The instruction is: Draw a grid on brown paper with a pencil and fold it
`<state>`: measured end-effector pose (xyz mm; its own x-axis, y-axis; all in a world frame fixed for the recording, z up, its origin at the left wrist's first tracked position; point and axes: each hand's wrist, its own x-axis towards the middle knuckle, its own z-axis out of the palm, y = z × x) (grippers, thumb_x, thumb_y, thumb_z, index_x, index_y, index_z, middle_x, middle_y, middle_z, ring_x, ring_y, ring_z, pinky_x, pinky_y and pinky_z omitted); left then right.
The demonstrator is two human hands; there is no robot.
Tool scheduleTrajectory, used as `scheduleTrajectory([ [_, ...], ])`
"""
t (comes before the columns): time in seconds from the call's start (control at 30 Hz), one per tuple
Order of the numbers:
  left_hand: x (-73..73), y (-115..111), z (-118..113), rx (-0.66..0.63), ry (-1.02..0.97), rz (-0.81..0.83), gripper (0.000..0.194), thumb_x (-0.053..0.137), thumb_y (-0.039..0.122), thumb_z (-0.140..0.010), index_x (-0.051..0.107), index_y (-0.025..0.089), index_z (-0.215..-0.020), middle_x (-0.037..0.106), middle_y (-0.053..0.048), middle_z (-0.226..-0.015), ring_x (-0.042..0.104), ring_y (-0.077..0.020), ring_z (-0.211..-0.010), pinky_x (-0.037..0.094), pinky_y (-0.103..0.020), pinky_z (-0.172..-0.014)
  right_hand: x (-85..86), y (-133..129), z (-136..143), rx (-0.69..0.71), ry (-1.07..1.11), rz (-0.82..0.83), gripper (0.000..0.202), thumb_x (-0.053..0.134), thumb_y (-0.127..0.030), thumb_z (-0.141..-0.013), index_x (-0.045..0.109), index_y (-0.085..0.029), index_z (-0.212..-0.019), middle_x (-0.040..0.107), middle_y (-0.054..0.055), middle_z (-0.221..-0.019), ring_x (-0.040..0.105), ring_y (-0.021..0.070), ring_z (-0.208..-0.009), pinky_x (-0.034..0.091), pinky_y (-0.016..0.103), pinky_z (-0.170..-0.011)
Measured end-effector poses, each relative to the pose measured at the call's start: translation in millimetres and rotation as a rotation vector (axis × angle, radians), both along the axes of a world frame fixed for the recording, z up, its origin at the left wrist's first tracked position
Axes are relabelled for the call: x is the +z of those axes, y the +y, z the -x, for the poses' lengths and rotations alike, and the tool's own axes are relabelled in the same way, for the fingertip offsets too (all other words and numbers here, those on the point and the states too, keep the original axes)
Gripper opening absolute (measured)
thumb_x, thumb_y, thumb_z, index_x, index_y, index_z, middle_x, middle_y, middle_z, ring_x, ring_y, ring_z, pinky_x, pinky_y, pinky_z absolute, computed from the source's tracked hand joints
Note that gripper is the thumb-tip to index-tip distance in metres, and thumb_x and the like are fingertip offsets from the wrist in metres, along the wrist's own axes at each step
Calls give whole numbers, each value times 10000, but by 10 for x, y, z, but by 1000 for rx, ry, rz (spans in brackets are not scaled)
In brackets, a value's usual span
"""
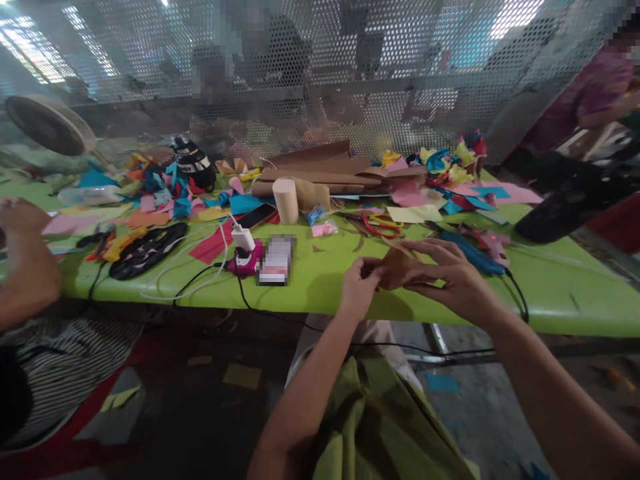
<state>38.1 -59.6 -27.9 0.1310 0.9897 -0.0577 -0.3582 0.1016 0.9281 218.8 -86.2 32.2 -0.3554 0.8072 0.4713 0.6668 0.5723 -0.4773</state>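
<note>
Between both hands, just above the near edge of the green table (330, 280), is a piece of brown paper (397, 268) that looks folded. My left hand (361, 287) pinches its left side. On the other side, my right hand (447, 275) has its thumb and fingers around the right edge. A pair of scissors (383, 225) with red and yellow handles lies beyond the paper. To the right of my right hand are a blue glue gun (473, 252) and a pink one (493, 245) with a small red light.
A phone (276, 260), a pink power adapter (246, 259) with cables, and a pale cylinder (285, 201) stand to the left. Brown paper sheets (325, 167) and coloured scraps fill the back. A co-worker's arm (25, 267) is at far left; a black bottle (550, 213) lies right.
</note>
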Motion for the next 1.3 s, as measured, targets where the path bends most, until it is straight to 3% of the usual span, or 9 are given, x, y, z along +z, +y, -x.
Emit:
scheduleTrajectory([
  [0.17, -9, -14, -6, -79, -9, -47, 162, 748, 292, -710, 704, 174, -810, 636, 14, -668, 486, -93, -575, 391, -235, -587, 23, 36, 71, -47, 183, 118, 190, 691, -452, -843, 765, -287, -787, 726, 59, -1239, 673, 310, -1085, 519, 477, -925],
  [0.37, -54, -23, 24, -127, 77, -156, 137, 679, 323, -784, 730, 198, -807, 612, 6, -724, 503, -109, -592, 414, -249, -612, -79, 68, 122, -170, 350, 264, 291, 734, -540, -775, 726, -249, -777, 742, 32, -763, 682, 223, -685, 543, 358, -662],
  [0.53, 5, -76, 69, -184, 202, -312, 215, 582, 338, -891, 745, 198, -875, 605, -27, -797, 557, -154, -696, 443, -268, -689, -89, 69, 137, -149, 304, 100, 168, 718, -422, -821, 726, -267, -759, 752, 63, -1004, 699, 276, -955, 542, 434, -874],
  [0.67, 32, -90, 61, -179, 314, -413, 125, 637, 245, -852, 742, 219, -913, 624, -31, -812, 558, -198, -794, 437, -282, -758, -83, 65, 137, -159, 319, 128, 164, 726, -418, -813, 730, -263, -761, 756, 76, -1101, 699, 299, -1036, 544, 470, -926],
  [0.8, 25, -74, 41, -216, 312, -426, 153, 601, 228, -875, 694, 222, -754, 591, -31, -748, 531, -201, -757, 425, -291, -777, -113, 65, 124, -145, 376, 215, 246, 754, -483, -782, 719, -241, -761, 769, 89, -1055, 724, 298, -964, 581, 451, -857],
  [0.97, 43, -74, 50, -226, 331, -395, 217, 575, 210, -878, 606, 215, -663, 547, -27, -728, 509, -197, -735, 404, -301, -776, -135, 66, 192, -96, 585, 394, 355, 809, -537, -712, 670, -225, -811, 742, 31, -741, 737, 235, -683, 627, 405, -705],
  [1.1, 53, -76, 60, -281, 463, -433, 216, 494, 168, -899, 563, 197, -697, 553, -25, -767, 518, -182, -775, 409, -297, -793, -101, 72, 259, -121, 729, 437, 456, 885, -498, -610, 675, -246, -927, 715, -17, -684, 714, 204, -626, 636, 376, -635],
  [1.2, 44, -83, 58, -295, 492, -416, 196, 480, 187, -915, 591, 184, -753, 586, -27, -805, 537, -171, -803, 425, -292, -799, -78, 88, 232, -151, 723, 504, 415, 897, -532, -562, 714, -233, -784, 719, 6, -666, 705, 210, -620, 626, 378, -644],
  [1.3, 29, -101, 56, -267, 366, -291, 160, 515, 269, -922, 642, 175, -900, 607, -13, -800, 542, -153, -771, 435, -278, -757, -53, 107, 152, -247, 684, 424, 396, 903, -555, -527, 717, -233, -662, 717, 18, -647, 677, 200, -602, 584, 343, -607],
])
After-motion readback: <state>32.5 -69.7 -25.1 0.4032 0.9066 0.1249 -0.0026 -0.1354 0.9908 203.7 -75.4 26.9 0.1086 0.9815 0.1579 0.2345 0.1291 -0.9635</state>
